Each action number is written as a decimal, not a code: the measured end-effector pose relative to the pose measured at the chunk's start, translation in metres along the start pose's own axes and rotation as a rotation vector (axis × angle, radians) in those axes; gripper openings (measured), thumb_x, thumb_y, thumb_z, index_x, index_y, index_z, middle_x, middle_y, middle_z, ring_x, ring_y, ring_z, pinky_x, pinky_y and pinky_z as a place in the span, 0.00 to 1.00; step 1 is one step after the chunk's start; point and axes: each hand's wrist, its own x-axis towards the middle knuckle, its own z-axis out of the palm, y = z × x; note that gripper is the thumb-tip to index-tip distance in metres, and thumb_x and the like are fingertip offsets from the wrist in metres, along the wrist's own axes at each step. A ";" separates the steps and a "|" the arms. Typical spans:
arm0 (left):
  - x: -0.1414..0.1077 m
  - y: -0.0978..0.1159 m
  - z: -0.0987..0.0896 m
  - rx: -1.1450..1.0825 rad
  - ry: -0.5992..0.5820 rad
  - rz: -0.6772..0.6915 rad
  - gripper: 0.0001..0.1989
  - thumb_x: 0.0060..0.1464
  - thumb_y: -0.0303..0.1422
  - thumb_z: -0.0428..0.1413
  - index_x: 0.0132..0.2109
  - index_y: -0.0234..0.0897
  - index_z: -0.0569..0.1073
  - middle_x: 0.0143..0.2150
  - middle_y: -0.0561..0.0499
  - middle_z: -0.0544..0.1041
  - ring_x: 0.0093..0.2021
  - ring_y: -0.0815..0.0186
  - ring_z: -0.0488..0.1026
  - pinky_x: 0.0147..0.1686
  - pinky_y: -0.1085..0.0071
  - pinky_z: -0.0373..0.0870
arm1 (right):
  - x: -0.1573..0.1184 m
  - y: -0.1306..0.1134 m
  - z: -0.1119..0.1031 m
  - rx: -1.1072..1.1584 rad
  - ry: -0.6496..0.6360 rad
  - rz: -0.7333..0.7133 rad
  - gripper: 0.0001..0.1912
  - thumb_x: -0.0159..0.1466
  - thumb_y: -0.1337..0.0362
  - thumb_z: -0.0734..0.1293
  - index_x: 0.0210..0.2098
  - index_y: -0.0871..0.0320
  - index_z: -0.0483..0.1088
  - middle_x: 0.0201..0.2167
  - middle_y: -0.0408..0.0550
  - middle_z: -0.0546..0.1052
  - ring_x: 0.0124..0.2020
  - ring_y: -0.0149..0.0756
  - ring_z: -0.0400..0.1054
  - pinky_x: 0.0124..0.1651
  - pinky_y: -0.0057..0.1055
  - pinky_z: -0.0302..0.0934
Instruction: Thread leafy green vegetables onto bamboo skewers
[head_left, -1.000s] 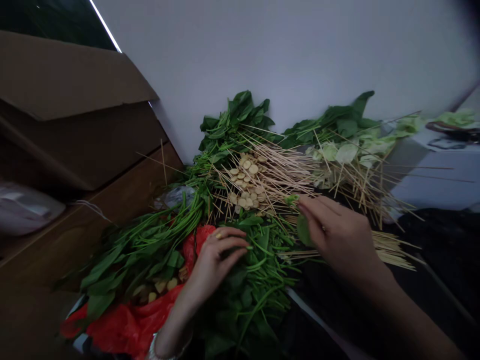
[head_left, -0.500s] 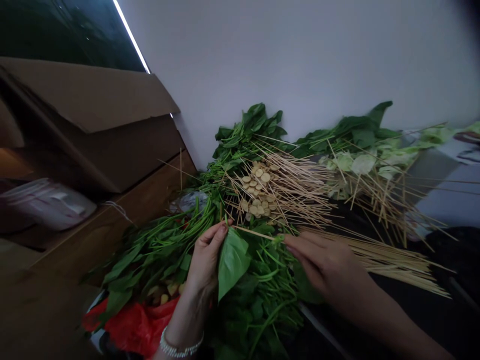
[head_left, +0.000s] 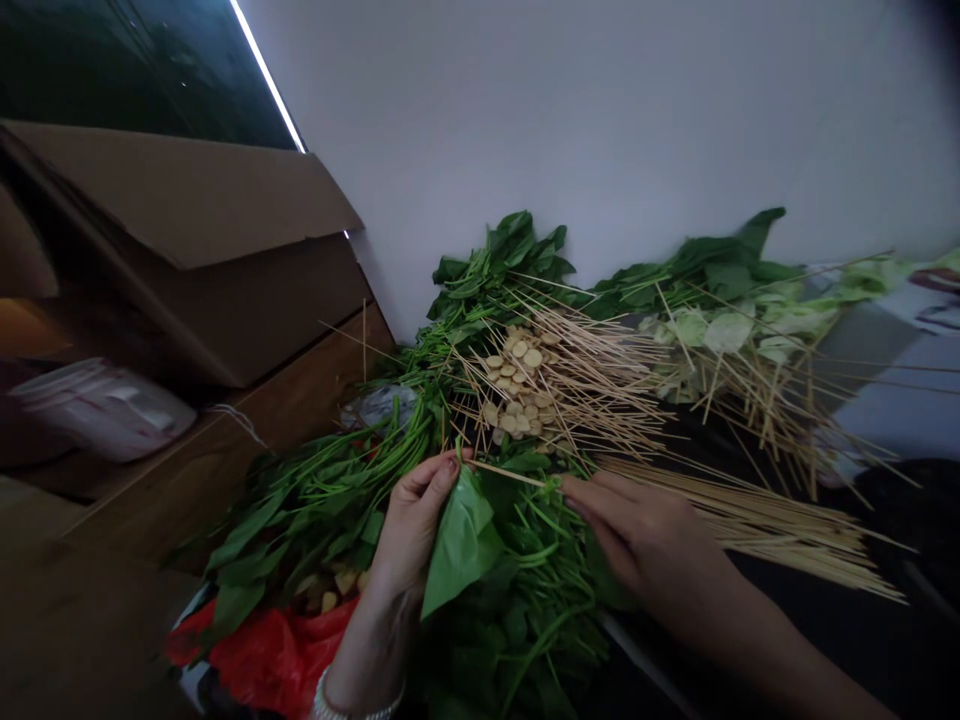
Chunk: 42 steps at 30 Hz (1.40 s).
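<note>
My left hand point(head_left: 420, 515) pinches a broad green leaf point(head_left: 461, 545) near its stem, and the leaf hangs below the fingers. A thin wooden skewer point(head_left: 506, 472) runs between the hands, its left end close to my left fingertips. My right hand point(head_left: 649, 530) is closed on the skewer, and a small bit of greenery point(head_left: 553, 484) sits on it by the fingertips. Below the hands lies a heap of leafy green stems point(head_left: 532, 600). Behind them are skewers with pale round slices point(head_left: 517, 370) threaded at their ends.
Loose skewers point(head_left: 765, 530) lie at the right, with skewered pale leaves point(head_left: 727, 325) behind. More greens point(head_left: 300, 510) and a red plastic bag point(head_left: 274, 655) are at the left. Beyond stand a cardboard box point(head_left: 247, 290) and a clear plastic jar point(head_left: 105, 405).
My right hand has shifted slightly left along with the skewer. The leaf in my left hand has tilted, its tip swinging left and down.
</note>
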 end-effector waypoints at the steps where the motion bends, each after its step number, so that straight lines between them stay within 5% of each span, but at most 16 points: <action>1: 0.000 0.000 0.000 0.009 -0.006 0.007 0.18 0.34 0.37 0.72 0.35 0.35 0.82 0.27 0.49 0.82 0.24 0.70 0.76 0.26 0.78 0.72 | 0.000 0.000 0.000 -0.004 -0.007 0.001 0.14 0.69 0.70 0.56 0.40 0.56 0.73 0.31 0.47 0.76 0.31 0.33 0.71 0.34 0.28 0.61; 18: -0.004 -0.005 0.003 0.094 -0.036 0.008 0.18 0.38 0.40 0.70 0.37 0.34 0.82 0.28 0.48 0.82 0.24 0.69 0.74 0.25 0.77 0.70 | 0.001 0.001 0.001 0.004 -0.071 0.012 0.15 0.68 0.71 0.56 0.41 0.56 0.73 0.30 0.46 0.75 0.29 0.33 0.70 0.32 0.28 0.60; 25: -0.002 -0.008 0.001 0.065 -0.048 -0.074 0.22 0.32 0.41 0.72 0.36 0.35 0.83 0.27 0.49 0.81 0.23 0.71 0.74 0.25 0.78 0.69 | 0.002 0.001 0.000 0.040 -0.098 0.007 0.16 0.68 0.72 0.55 0.40 0.57 0.74 0.29 0.47 0.75 0.29 0.32 0.69 0.33 0.26 0.61; 33: -0.011 -0.033 0.009 0.211 -0.255 -0.058 0.16 0.41 0.44 0.69 0.35 0.37 0.83 0.35 0.48 0.83 0.34 0.64 0.77 0.36 0.73 0.72 | 0.005 -0.006 0.011 0.078 -0.141 0.020 0.15 0.69 0.71 0.55 0.41 0.57 0.73 0.30 0.47 0.76 0.30 0.33 0.70 0.33 0.27 0.60; 37: -0.005 -0.029 0.009 0.351 -0.310 0.089 0.18 0.52 0.47 0.61 0.42 0.38 0.82 0.42 0.46 0.82 0.40 0.60 0.77 0.44 0.67 0.71 | 0.005 0.002 -0.001 0.038 -0.063 0.016 0.15 0.69 0.69 0.55 0.40 0.57 0.73 0.32 0.48 0.78 0.32 0.34 0.72 0.36 0.29 0.63; 42: 0.007 -0.023 0.011 0.709 -0.364 0.386 0.14 0.60 0.39 0.55 0.47 0.40 0.80 0.47 0.44 0.79 0.48 0.58 0.74 0.50 0.63 0.67 | 0.001 0.026 -0.033 -0.242 0.232 0.086 0.14 0.69 0.68 0.58 0.48 0.59 0.73 0.40 0.52 0.80 0.36 0.39 0.75 0.41 0.33 0.65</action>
